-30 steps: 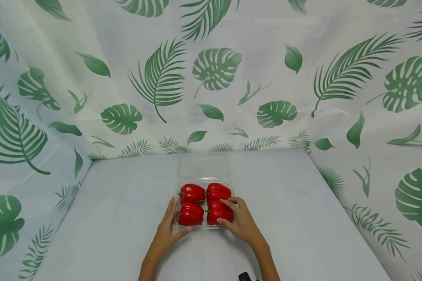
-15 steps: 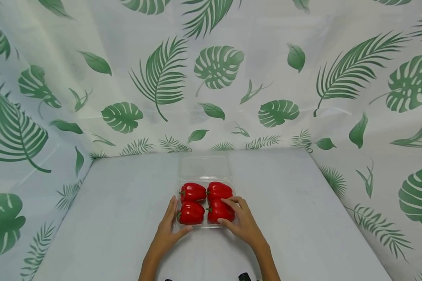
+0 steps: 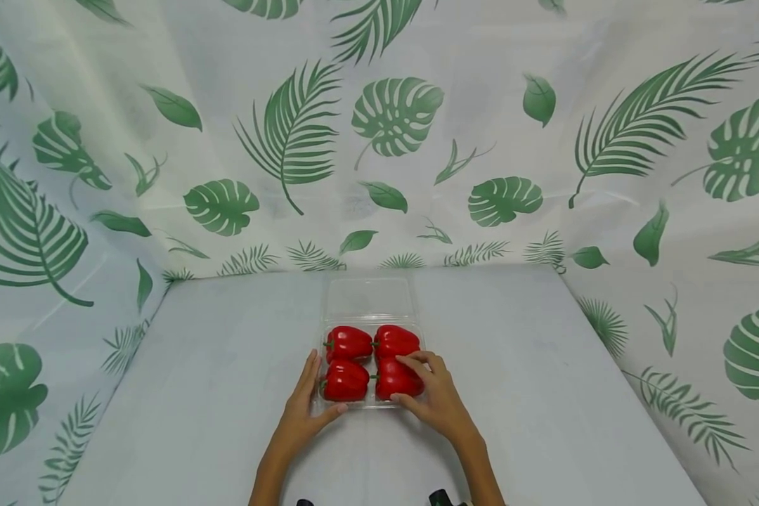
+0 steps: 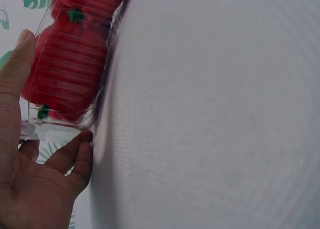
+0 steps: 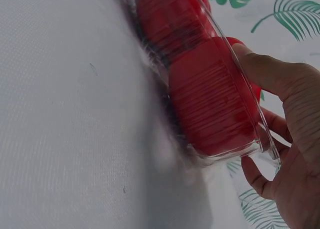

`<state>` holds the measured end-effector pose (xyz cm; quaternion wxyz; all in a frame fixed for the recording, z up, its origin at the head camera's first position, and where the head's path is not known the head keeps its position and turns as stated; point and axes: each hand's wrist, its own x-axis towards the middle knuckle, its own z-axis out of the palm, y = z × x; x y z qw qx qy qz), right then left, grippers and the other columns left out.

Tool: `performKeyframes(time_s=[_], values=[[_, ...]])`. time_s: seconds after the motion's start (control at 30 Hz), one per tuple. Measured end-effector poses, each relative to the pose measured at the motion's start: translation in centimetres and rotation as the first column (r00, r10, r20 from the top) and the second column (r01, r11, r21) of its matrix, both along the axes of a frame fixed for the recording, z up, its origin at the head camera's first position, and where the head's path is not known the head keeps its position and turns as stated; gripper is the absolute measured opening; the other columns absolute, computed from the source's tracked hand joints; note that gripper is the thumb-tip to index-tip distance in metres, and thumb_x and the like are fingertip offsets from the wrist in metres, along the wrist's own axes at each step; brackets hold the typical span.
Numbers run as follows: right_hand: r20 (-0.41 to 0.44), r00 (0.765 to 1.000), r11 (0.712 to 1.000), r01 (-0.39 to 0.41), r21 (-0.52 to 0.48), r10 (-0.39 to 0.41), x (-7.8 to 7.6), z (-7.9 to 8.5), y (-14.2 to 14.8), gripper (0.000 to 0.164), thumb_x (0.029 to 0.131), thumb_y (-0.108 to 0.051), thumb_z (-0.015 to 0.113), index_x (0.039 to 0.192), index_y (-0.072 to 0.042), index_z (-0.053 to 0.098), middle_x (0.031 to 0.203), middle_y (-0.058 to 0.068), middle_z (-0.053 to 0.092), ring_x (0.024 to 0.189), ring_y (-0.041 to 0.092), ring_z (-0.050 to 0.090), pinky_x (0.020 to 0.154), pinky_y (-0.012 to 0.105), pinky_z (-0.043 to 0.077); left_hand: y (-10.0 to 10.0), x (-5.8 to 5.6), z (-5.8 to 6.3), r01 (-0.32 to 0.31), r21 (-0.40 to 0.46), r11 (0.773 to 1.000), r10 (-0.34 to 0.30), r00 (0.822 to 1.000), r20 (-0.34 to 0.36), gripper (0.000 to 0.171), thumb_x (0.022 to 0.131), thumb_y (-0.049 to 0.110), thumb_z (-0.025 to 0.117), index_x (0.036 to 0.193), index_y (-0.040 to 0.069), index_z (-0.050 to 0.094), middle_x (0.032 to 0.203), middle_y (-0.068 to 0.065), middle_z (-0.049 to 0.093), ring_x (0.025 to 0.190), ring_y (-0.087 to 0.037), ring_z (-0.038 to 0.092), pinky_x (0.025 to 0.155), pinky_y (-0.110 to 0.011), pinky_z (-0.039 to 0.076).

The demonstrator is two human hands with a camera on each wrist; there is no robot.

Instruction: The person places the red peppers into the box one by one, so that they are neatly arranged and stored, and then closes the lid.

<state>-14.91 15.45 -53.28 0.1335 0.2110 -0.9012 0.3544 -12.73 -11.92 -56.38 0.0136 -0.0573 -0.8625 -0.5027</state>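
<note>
A clear plastic clamshell container (image 3: 368,405) lies with its lid (image 3: 370,298) folded back, holding several red bell peppers in two rows. My right hand (image 3: 441,402) holds the front right bell pepper (image 3: 395,380), thumb at its near side and fingers over its top. In the right wrist view the thumb touches this pepper (image 5: 212,99) above the container rim. My left hand (image 3: 299,419) rests at the container's front left corner, fingers extended along the left side and thumb along the front, beside the front left bell pepper (image 3: 345,381). Green stems point left.
A white cloth-covered table (image 3: 228,337) spreads around the container. Leaf-printed curtains (image 3: 367,169) close off the back and both sides. Behind the front peppers lie a back left bell pepper (image 3: 349,343) and a back right one. A small black object (image 3: 439,497) shows at the bottom edge.
The head view has shifted slightly. Both hands keep their places at the container and the peppers.
</note>
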Motion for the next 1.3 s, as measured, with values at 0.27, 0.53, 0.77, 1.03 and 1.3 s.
performKeyframes(time_s=[0.27, 0.53, 0.77, 1.03, 1.3], values=[[0.055, 0.998, 1.000, 0.013, -0.025, -0.012, 0.1, -0.1, 0.4, 0.062, 0.075, -0.028, 0.085, 0.131, -0.020, 0.061, 0.127, 0.004, 0.055, 0.121, 0.021, 0.051, 0.092, 0.042, 0.058, 0.0, 0.0, 0.0, -0.002, 0.003, 1.000, 0.002, 1.000, 0.006, 0.102, 0.078, 0.047, 0.078, 0.157, 0.024, 0.018, 0.165, 0.003, 0.012, 0.151, -0.028, 0.019, 0.114, -0.046, 0.030], [0.028, 1.000, 0.996, -0.002, -0.090, 0.004, -0.1, -0.2, 0.8, 0.060, 0.075, -0.022, 0.085, 0.130, -0.015, 0.061, 0.127, 0.006, 0.055, 0.121, 0.022, 0.051, 0.091, 0.043, 0.058, 0.0, 0.0, 0.0, -0.005, -0.001, 1.000, 0.005, 1.000, 0.003, 0.102, 0.078, 0.050, 0.077, 0.157, 0.023, 0.019, 0.165, 0.003, 0.013, 0.150, -0.028, 0.019, 0.114, -0.046, 0.030], [0.072, 0.996, 0.982, 0.059, -0.182, -0.046, -0.5, -0.2, 1.0, 0.048, 0.080, -0.018, 0.081, 0.125, -0.015, 0.063, 0.121, 0.005, 0.060, 0.115, 0.023, 0.059, 0.089, 0.043, 0.059, 0.1, 0.1, 0.2, 0.000, -0.005, 1.000, 0.000, 1.000, -0.001, 0.102, 0.078, 0.047, 0.078, 0.157, 0.020, 0.020, 0.165, 0.002, 0.012, 0.150, -0.029, 0.019, 0.115, -0.047, 0.029], [0.151, 0.988, 0.960, 0.072, -0.271, -0.032, -1.6, 0.0, 1.4, 0.035, 0.088, -0.016, 0.072, 0.122, -0.011, 0.064, 0.116, 0.007, 0.065, 0.103, 0.028, 0.062, 0.083, 0.045, 0.060, 0.0, 0.0, 0.2, -0.005, -0.009, 1.000, 0.005, 1.000, 0.007, 0.101, 0.079, 0.047, 0.078, 0.157, 0.021, 0.020, 0.165, 0.003, 0.012, 0.150, -0.029, 0.019, 0.115, -0.047, 0.029], [0.299, 0.954, 0.941, 0.117, -0.318, -0.017, -2.8, 0.9, 1.9, 0.031, 0.090, -0.017, 0.071, 0.119, -0.011, 0.065, 0.108, 0.005, 0.069, 0.098, 0.019, 0.061, 0.084, 0.026, 0.056, 0.0, 0.0, 0.1, -0.016, -0.010, 1.000, 0.016, 1.000, 0.004, 0.101, 0.078, 0.047, 0.078, 0.157, 0.023, 0.021, 0.165, 0.002, 0.013, 0.149, -0.029, 0.023, 0.113, -0.045, 0.032]])
